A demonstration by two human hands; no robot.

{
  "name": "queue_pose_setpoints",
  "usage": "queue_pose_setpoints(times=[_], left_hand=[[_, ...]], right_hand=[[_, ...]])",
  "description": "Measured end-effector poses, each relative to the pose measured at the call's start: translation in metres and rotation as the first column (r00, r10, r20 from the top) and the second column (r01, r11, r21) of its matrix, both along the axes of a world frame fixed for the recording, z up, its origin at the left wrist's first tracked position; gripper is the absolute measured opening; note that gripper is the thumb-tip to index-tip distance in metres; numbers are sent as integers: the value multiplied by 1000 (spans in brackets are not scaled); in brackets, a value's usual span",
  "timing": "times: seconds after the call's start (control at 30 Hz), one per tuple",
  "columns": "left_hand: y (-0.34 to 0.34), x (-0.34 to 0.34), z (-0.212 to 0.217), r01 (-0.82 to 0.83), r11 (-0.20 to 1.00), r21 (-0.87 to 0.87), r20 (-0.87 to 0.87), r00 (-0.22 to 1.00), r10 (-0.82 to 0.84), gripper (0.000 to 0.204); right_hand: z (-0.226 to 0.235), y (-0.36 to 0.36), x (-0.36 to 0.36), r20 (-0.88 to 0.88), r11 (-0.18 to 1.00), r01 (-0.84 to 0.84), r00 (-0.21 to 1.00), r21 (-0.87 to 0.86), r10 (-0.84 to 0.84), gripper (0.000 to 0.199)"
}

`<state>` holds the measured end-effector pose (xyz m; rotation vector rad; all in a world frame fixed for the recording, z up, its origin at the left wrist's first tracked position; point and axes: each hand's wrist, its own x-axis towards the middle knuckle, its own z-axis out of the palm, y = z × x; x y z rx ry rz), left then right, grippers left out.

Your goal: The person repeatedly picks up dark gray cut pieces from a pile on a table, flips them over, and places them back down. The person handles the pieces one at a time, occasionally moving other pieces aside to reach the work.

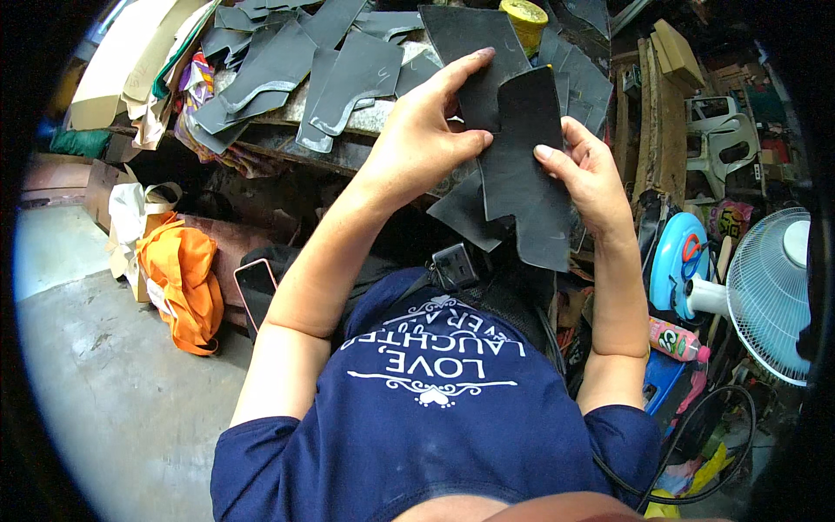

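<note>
Both hands are raised in front of the chest, over the near edge of the tabletop (348, 152), and between them they hold a small stack of black cut leather pieces (517, 165). The left hand (426, 130) grips the stack's left side: its index finger lies stretched out along the upper piece toward the top, while the thumb presses against the front near the notch where two pieces overlap. The right hand (591, 174) holds the right edge of the stack, thumb on the front face and fingers curled behind it. The stack hangs roughly upright, its lower end dropping below both hands toward the lap.

Beyond the hands, the tabletop is strewn with more dark grey cut pieces (287, 65) of similar boot-like outline, overlapping one another. A yellow spool (526, 17) stands at the far edge, just above the held stack. To the left lie sheets of cardboard (122, 61); lower down, an orange bag (183, 278) sits on the concrete floor (104, 383), and a phone (257, 287) rests near the left elbow. A white fan (770, 291) stands at the right.
</note>
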<state>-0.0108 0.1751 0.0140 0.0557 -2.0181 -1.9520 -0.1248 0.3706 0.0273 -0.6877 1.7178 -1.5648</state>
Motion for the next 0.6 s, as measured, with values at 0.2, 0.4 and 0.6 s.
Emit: queue_pose_setpoints(times=[0.2,0.4,0.6], left_hand=[[7,-9,9,54,997,60,-1,999,-54,89],[10,-10,15,101,992,73,-60,994,-96,89],[13,-11,14,128,986,104,-74,990,-121,89]], right_hand=[[2,-8,-8,-253,969,32,963,-246,-97,14],[5,-6,-9,-185,972,56,978,-228,-99,10],[13,-5,-10,-125,986,77,987,-150,-96,10]])
